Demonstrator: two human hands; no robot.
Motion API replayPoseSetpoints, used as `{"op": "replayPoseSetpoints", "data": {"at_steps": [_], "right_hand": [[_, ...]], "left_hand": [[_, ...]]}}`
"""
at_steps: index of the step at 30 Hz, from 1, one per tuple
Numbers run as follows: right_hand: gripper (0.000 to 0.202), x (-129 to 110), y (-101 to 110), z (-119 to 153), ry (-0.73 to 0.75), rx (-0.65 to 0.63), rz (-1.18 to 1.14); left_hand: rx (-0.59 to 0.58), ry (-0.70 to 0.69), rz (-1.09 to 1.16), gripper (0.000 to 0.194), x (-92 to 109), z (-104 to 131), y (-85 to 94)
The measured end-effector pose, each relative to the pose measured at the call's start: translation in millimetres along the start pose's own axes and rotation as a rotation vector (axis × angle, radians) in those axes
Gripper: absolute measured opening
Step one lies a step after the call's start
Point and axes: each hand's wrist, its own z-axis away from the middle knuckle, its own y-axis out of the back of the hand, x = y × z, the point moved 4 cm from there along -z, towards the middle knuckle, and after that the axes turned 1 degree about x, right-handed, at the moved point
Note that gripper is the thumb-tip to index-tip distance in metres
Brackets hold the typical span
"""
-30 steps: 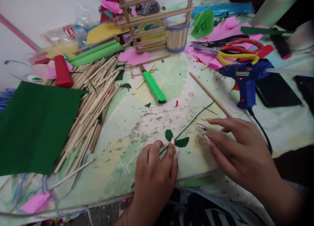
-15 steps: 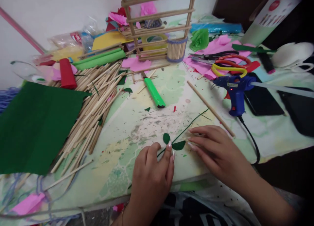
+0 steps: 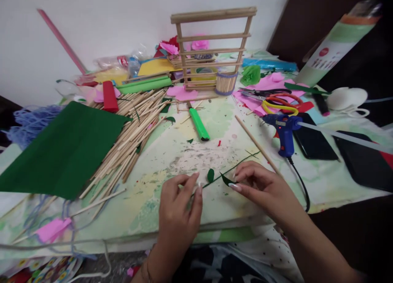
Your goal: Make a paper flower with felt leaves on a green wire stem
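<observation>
My right hand pinches a dark green paper leaf between thumb and fingers, just above the table. A thin green stem lies slantwise on the cloth, its near end running toward my left hand. The left thumb and forefinger are a little apart beside that end, and nothing shows held between them. A second, rounded green leaf is at the stem, between my two hands. Whether the pinched leaf touches the stem I cannot tell.
A glue gun with a lit red light stands at the right, near scissors and a phone. A green cutter lies ahead. Wooden sticks and a green sheet cover the left. A stick frame stands behind.
My right hand has closed on the leaf and tilted it up. My left fingers have drawn back from the leaves toward the left. The head view has shifted, showing more of the background.
</observation>
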Motion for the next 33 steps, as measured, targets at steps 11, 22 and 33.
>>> {"op": "replayPoseSetpoints", "data": {"at_steps": [11, 22, 33], "right_hand": [[0.012, -6, -27, 26, -0.114, 0.132, -0.573], [0.008, 4, -4, 28, 0.002, 0.319, -0.429], [0.024, -21, -9, 29, 0.183, 0.064, 0.163]], "left_hand": [[-0.268, 0.650, 0.966, 0.017, 31, -16, -28.0], [-0.109, 0.755, 1.029, 0.019, 20, -15, -37.8], [-0.282, 0.505, 0.859, 0.020, 33, -23, -41.2]]}}
